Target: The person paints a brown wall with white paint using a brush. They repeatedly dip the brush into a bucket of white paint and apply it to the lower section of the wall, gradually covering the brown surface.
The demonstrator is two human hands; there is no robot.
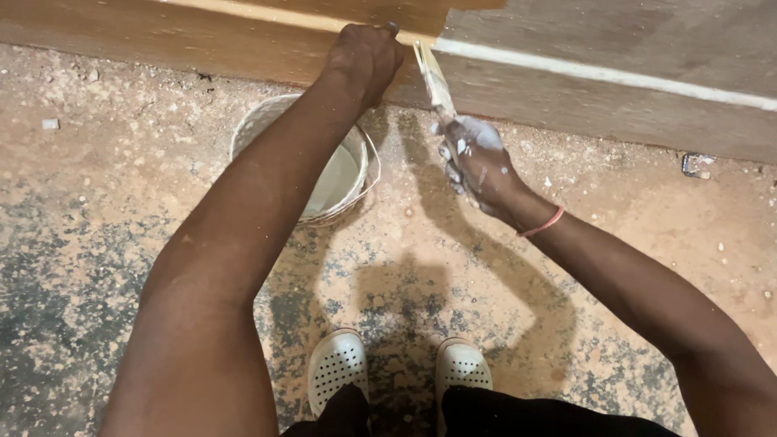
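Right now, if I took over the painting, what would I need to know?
Left hand: rests closed against the wooden board, holding nothing that shows.
Right hand: paint-smeared, grips the brush, bristles at the board's paint edge.
Paint bucket: on the floor under the left arm, pale paint inside.
Done: the board's right part is coated grey-white.
Left: the bare brown wood to the left.

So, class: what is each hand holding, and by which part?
The right hand grips a paintbrush by its handle, bristles up at the wooden board. The left hand holds nothing; it rests against that board.
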